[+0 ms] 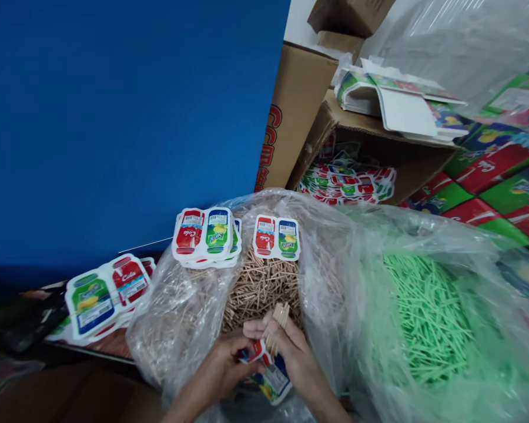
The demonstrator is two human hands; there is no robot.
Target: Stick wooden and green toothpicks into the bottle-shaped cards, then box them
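My left hand (pixel 230 359) is closed on a printed Cola-and-Sprite packet (pixel 273 379), its fingers pinching the red part. My right hand (pixel 293 352) grips a small bundle of thin brown sticks (pixel 277 329), held upright at the packet's upper edge. Whether the sticks are inside it I cannot tell. Both hands are over a clear plastic bag (pixel 326 264) full of loose brown sticks (pixel 267 282). One flat packet (pixel 276 237) lies on those sticks, and a packet stack (pixel 205 236) rests on the bag's left side.
To the right, another clear bag holds green sticks (pixel 427 317). More packets (pixel 108 294) lie at left beside a dark object (pixel 37 323). Behind are an open carton (pixel 418 161) of packets, folded printed card (pixel 405 108) and a blue panel (pixel 127 117).
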